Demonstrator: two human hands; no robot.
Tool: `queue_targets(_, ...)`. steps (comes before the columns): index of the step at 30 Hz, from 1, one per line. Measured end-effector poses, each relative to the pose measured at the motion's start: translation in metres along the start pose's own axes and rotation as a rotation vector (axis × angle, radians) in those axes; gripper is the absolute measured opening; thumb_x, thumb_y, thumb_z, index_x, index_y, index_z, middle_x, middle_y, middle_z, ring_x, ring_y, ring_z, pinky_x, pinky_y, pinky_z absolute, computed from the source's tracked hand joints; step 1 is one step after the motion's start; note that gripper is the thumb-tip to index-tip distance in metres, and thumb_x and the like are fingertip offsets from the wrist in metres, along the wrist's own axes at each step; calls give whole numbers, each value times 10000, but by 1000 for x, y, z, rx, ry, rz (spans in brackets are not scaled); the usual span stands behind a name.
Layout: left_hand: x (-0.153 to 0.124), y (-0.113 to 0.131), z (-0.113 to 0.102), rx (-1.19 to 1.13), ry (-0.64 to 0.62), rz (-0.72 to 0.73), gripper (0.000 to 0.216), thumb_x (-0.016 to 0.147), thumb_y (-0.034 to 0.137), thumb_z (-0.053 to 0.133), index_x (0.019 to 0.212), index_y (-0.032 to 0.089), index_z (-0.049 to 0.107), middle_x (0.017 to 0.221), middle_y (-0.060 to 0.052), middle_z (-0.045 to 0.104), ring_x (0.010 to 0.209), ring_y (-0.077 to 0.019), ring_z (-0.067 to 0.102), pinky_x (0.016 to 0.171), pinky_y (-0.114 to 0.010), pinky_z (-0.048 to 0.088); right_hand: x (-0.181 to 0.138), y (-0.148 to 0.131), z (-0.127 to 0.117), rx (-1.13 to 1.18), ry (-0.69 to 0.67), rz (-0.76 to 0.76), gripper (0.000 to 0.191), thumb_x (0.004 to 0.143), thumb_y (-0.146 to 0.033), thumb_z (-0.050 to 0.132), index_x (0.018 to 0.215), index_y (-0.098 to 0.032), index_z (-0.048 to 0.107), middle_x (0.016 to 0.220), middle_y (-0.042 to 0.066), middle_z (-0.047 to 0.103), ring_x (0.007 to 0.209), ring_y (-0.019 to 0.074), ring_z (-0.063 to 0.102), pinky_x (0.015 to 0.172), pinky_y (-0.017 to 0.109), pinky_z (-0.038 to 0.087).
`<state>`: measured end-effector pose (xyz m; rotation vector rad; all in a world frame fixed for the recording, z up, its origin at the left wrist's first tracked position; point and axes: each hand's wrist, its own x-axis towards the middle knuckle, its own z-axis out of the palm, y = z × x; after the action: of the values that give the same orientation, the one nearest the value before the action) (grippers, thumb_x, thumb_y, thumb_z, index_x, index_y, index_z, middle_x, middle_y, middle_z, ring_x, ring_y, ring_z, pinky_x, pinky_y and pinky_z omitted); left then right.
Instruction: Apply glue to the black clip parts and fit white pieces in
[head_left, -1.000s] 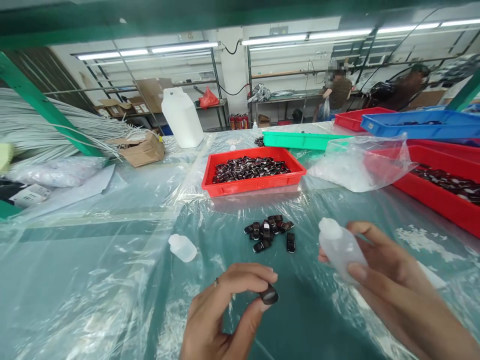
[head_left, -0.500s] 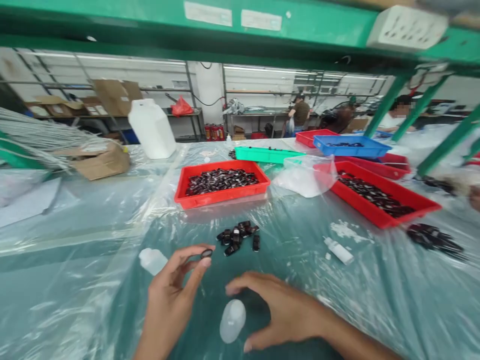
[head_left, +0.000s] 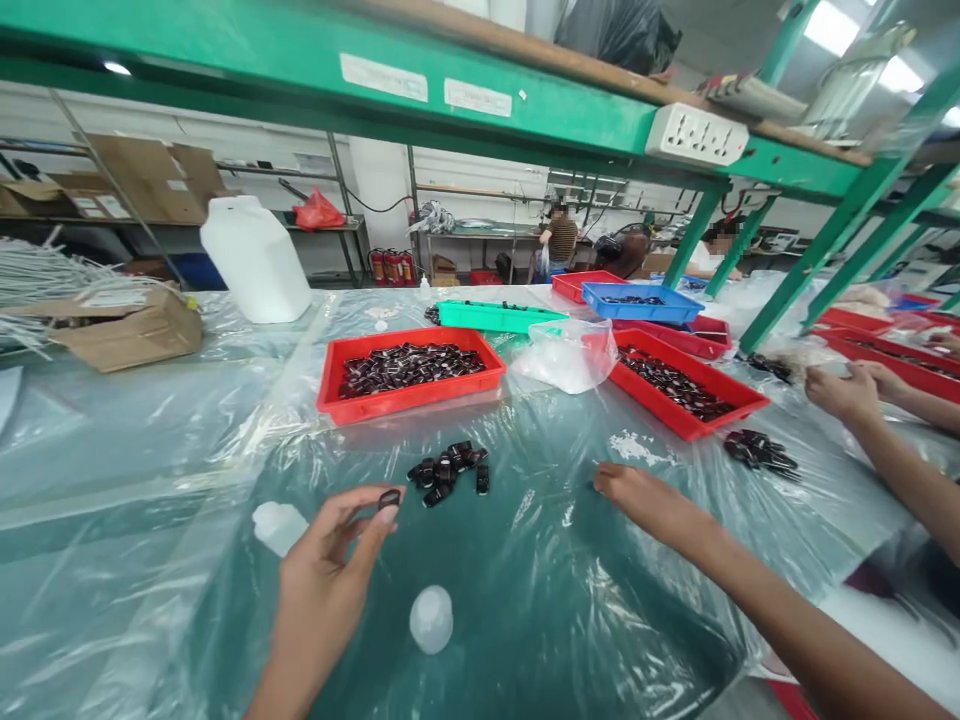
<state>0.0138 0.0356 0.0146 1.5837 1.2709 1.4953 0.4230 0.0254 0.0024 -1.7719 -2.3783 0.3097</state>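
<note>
My left hand (head_left: 330, 570) pinches a small dark ring-like piece (head_left: 389, 499) between thumb and fingertips. Farther right, my right hand (head_left: 637, 500) is closed low over the sheet, at the spot where a small white dropper bottle lay; the hand hides nearly all of the bottle, with only a pale tip showing at the fingertips. Between my arms stands a translucent rounded cap or cup (head_left: 431, 620). Just beyond my left hand lies a loose pile of glossy dark pieces (head_left: 448, 472). A translucent white piece (head_left: 279, 527) lies left of that hand.
A red tray (head_left: 411, 405) of dark pieces stands ahead, with another red tray (head_left: 694, 425) to the right. Between them sits a clear bag (head_left: 566, 360). White flakes (head_left: 634, 446) and dark pieces (head_left: 761, 455) lie right. A co-worker's hands (head_left: 851, 395) are at far right.
My right hand has moved right and away from the translucent cup, closing where the small bottle lay. The left hand keeps its pinch. The view has turned right, bringing a co-worker's arms in.
</note>
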Motion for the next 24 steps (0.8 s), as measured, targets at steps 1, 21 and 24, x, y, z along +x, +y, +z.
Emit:
queue_targets(1, -1, 1, 0, -14, -11, 9, 214, 900, 432, 720, 999, 243, 707, 1033, -38, 773, 829, -171, 750, 728, -227, 632, 1, -2, -2, -2, 10, -11, 206, 1014, -353, 630, 1024, -150, 665, 1027, 47, 681, 894, 170, 668, 822, 369, 590)
queue_targets(21, -13, 26, -1, -188, -104, 201, 128, 998, 187, 591, 1037, 278, 671, 939, 21, 696, 789, -124, 719, 698, -216, 621, 58, -244, 1, 511, 717, -531, 221, 970, -29, 604, 1082, -199, 691, 1040, 38, 685, 923, 110, 705, 779, 182, 573)
queue_targets(24, -17, 26, 3, -191, -38, 192, 140, 987, 154, 585, 1003, 267, 664, 900, 30, 690, 765, -107, 700, 671, -181, 602, 57, -250, 14, 505, 800, -520, 254, 965, -9, 600, 1133, -183, 679, 1058, 53, 668, 973, 113, 703, 856, 186, 576)
